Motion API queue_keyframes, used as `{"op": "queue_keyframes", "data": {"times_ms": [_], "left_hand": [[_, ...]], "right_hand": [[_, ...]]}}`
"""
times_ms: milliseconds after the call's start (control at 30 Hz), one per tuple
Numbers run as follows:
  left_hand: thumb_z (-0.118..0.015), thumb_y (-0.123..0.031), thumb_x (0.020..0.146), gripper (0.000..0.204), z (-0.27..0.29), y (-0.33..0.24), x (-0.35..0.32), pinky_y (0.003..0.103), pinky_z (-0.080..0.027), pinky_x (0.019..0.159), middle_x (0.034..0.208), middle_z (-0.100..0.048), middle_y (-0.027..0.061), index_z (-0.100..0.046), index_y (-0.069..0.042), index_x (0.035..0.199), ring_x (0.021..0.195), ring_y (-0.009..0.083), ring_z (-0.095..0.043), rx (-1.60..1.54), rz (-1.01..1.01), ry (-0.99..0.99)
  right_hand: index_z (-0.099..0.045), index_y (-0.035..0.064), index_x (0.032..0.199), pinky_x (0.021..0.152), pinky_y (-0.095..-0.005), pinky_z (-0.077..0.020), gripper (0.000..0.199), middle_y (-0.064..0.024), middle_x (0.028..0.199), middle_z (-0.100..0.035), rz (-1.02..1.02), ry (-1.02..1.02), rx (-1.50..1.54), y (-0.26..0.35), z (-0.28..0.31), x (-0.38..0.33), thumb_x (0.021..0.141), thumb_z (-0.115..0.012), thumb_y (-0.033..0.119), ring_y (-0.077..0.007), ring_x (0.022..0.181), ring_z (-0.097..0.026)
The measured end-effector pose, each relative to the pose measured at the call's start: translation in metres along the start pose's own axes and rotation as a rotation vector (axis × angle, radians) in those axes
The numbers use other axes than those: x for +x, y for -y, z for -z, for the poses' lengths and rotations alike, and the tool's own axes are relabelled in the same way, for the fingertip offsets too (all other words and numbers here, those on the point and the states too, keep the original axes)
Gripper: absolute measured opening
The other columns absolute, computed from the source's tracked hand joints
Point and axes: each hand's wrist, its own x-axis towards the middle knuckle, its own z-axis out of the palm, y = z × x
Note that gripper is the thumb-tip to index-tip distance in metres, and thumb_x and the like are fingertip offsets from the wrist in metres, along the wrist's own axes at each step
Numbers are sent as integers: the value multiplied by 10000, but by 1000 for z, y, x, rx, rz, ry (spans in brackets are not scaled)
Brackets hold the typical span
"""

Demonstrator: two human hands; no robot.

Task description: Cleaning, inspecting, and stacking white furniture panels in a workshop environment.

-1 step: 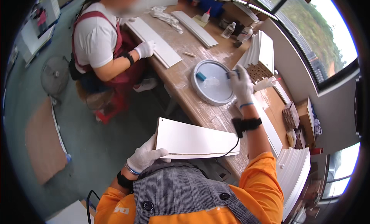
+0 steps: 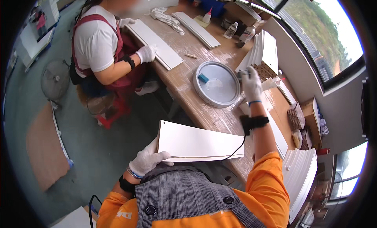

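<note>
My left hand (image 2: 150,157), in a white glove, grips the left end of a long white panel (image 2: 198,143). The panel lies across in front of me, its right end over the table edge. My right hand (image 2: 252,86), gloved too, is beside the right rim of a round grey lid (image 2: 196,89). Its fingers are curled around a small dark thing, partly hidden and too blurred to name. Inside the lid sit a small blue block (image 2: 203,78) and a pale wet-looking smear.
Across the table (image 2: 178,77) a co-worker's gloved hand (image 2: 147,53) rests on another white panel (image 2: 157,45). Stacked white panels (image 2: 300,177) stand at my right. Clear bottles (image 2: 231,30), a white squeeze bottle (image 2: 270,84) and a wooden stick (image 2: 191,55) are on the table.
My right hand has shifted slightly to the right and toward me, away from the lid's rim. My left hand and the panel are nearly still.
</note>
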Motion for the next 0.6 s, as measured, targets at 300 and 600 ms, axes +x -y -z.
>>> {"op": "queue_keyframes", "data": {"times_ms": [300, 600], "left_hand": [[-574, -220, 960, 757, 10, -4, 13, 312, -562, 833, 1309, -542, 167, -185, 20, 1564, 1053, 219, -633, 55, 24, -68], [-570, -247, 984, 815, -27, -15, 12, 316, -446, 1051, 1445, -460, 129, -88, -4, 1594, 1265, 181, -507, 212, -51, -150]], "right_hand": [[-576, -3, 1352, 737, -283, -522, 426, -77, 1058, -668, 86, 414, 617, 0, -25, -89, 947, -641, 111, -136, 857, -624], [-560, 68, 1346, 846, -410, -528, 566, -147, 1107, -636, 779, 502, 459, 100, -22, -109, 817, -752, 132, -344, 988, -643]]}}
